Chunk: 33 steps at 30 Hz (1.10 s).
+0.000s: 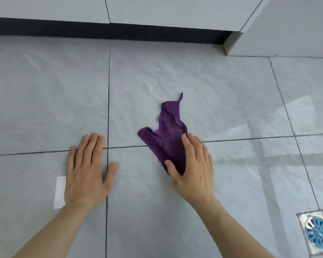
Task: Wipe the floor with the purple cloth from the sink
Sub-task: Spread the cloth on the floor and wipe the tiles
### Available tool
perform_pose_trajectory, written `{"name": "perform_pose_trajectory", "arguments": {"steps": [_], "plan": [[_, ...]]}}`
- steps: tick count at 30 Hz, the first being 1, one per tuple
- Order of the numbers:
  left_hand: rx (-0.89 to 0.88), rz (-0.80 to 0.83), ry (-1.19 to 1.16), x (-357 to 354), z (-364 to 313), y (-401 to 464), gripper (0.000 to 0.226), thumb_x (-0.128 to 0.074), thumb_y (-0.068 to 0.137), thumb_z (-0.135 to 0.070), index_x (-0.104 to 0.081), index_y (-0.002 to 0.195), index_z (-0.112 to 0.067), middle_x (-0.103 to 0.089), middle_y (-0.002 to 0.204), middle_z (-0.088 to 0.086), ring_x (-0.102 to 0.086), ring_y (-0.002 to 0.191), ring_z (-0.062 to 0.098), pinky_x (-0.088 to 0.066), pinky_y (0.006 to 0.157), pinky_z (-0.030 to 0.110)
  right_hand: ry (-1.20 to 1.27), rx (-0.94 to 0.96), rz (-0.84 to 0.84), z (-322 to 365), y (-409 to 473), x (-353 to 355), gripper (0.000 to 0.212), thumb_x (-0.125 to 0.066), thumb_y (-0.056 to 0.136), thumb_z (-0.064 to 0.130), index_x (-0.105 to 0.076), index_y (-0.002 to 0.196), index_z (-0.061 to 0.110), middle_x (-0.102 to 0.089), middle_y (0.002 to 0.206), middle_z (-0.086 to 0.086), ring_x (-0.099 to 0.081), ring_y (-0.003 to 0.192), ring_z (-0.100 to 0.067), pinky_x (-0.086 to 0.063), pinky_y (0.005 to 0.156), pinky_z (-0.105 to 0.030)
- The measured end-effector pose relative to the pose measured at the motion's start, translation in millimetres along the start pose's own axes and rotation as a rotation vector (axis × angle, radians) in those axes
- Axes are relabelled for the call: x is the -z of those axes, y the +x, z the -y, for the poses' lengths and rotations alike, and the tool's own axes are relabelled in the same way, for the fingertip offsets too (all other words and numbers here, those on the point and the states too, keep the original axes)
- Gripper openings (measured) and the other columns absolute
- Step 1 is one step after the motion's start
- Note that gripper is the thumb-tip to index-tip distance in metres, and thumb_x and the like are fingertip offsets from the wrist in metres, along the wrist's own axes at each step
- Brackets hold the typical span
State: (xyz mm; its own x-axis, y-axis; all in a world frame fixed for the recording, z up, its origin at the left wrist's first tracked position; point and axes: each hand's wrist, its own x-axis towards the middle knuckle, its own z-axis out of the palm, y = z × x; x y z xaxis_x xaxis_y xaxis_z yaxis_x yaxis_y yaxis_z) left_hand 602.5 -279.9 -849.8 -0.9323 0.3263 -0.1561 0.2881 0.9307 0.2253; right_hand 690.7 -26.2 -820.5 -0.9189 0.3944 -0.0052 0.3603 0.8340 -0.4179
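Note:
The purple cloth (168, 135) lies crumpled on the grey tiled floor (45, 90), its loop tag pointing away from me. My right hand (192, 168) presses flat on the cloth's near right part, fingers spread, thumb over its lower corner. My left hand (88, 174) rests flat on the bare tile to the left, palm down, fingers apart, holding nothing. A faint wet smear (149, 86) shows on the tile beyond the cloth.
White cabinet fronts (157, 10) with a dark kickboard (101, 30) run along the far edge; another white panel (287, 30) stands at the far right. A floor drain with a blue cover (316, 233) sits at the near right. A pale bright patch (60, 192) lies by my left wrist.

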Motion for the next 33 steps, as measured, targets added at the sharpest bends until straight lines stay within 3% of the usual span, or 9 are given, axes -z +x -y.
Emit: {"name": "perform_pose_trajectory", "arguments": {"steps": [5,9,15,18,22,25,28,30,33], "plan": [[0.005,-0.055,-0.127,9.8,-18.7,3.8,0.080,-0.039,0.087,-0.053,-0.026,0.156,-0.015,-0.026,0.166,0.002,-0.015,0.155,0.020,-0.011,0.126,0.049,-0.009,-0.014,-0.024,-20.6,-19.0,11.2,0.065,-0.075,0.083,0.032,-0.049,0.141,0.016,-0.055,0.140,-0.001,-0.049,0.118,-0.025,-0.052,0.092,-0.043],[-0.257,-0.090,-0.217,38.3,-74.5,47.8,0.079,-0.059,0.084,-0.043,-0.029,0.154,-0.026,-0.032,0.161,-0.001,-0.026,0.150,0.022,-0.019,0.124,0.048,-0.019,-0.030,0.001,-26.2,-11.1,18.2,0.074,-0.078,0.081,0.032,-0.044,0.145,0.017,-0.053,0.144,0.002,-0.049,0.118,-0.025,-0.054,0.090,-0.042],[-0.729,0.321,0.120,48.6,-120.5,80.8,0.091,-0.070,0.082,-0.033,-0.018,0.157,-0.036,-0.010,0.169,-0.009,0.001,0.157,0.013,0.007,0.127,0.034,0.003,0.113,0.169,-15.5,-12.7,7.0,0.078,-0.079,0.078,0.026,-0.043,0.146,0.019,-0.049,0.149,0.003,-0.051,0.118,-0.027,-0.051,0.094,-0.043],[-0.693,0.266,0.118,37.6,-97.8,66.0,0.075,-0.069,0.087,-0.031,-0.033,0.152,-0.033,-0.030,0.164,-0.009,-0.016,0.155,0.014,0.005,0.126,0.033,0.010,0.197,0.216,-13.4,-12.1,6.3,0.075,-0.079,0.077,0.021,-0.047,0.145,0.023,-0.051,0.148,0.007,-0.052,0.118,-0.026,-0.052,0.094,-0.042],[-0.758,0.089,0.209,37.4,-63.8,52.0,0.046,-0.073,0.083,-0.043,-0.064,0.124,-0.024,-0.066,0.125,-0.005,-0.044,0.144,0.021,-0.011,0.127,0.043,0.009,0.247,0.241,-16.0,-6.0,8.5,0.073,-0.078,0.075,0.013,-0.052,0.141,0.027,-0.053,0.147,0.009,-0.053,0.119,-0.024,-0.053,0.094,-0.040],[-0.702,0.103,0.205,41.4,-55.4,42.5,0.037,-0.075,0.082,-0.042,-0.068,0.113,-0.023,-0.068,0.112,-0.003,-0.054,0.134,0.023,-0.030,0.122,0.046,-0.004,0.298,0.219,-13.9,-0.4,10.8,0.070,-0.077,0.076,0.010,-0.053,0.139,0.028,-0.053,0.147,0.007,-0.052,0.120,-0.024,-0.053,0.095,-0.040],[-0.536,0.114,0.044,44.7,-52.2,31.6,0.034,-0.078,0.081,-0.036,-0.065,0.110,-0.026,-0.062,0.112,-0.004,-0.065,0.113,0.021,-0.059,0.081,0.042,0.016,0.306,0.214,-10.7,0.5,9.8,0.066,-0.074,0.080,0.011,-0.053,0.139,0.031,-0.050,0.150,0.003,-0.049,0.126,-0.027,-0.051,0.098,-0.039],[-0.517,0.090,0.035,43.4,-47.8,25.8,0.033,-0.079,0.079,-0.034,-0.064,0.108,-0.026,-0.059,0.107,-0.006,-0.064,0.094,0.019,-0.053,0.065,0.033,0.032,0.289,0.218,-8.7,-4.0,7.0,0.063,-0.073,0.083,0.015,-0.052,0.139,0.034,-0.047,0.152,0.001,-0.045,0.131,-0.029,-0.049,0.099,-0.039],[-0.492,0.072,0.032,39.4,-41.9,13.6,0.037,-0.083,0.074,-0.033,-0.066,0.105,-0.025,-0.059,0.112,-0.005,-0.063,0.085,0.020,-0.052,0.073,0.033,0.031,0.284,0.239,-10.5,-12.5,0.7,0.056,-0.068,0.089,0.024,-0.050,0.139,0.039,-0.045,0.154,-0.005,-0.037,0.138,-0.036,-0.044,0.109,-0.048]]}}
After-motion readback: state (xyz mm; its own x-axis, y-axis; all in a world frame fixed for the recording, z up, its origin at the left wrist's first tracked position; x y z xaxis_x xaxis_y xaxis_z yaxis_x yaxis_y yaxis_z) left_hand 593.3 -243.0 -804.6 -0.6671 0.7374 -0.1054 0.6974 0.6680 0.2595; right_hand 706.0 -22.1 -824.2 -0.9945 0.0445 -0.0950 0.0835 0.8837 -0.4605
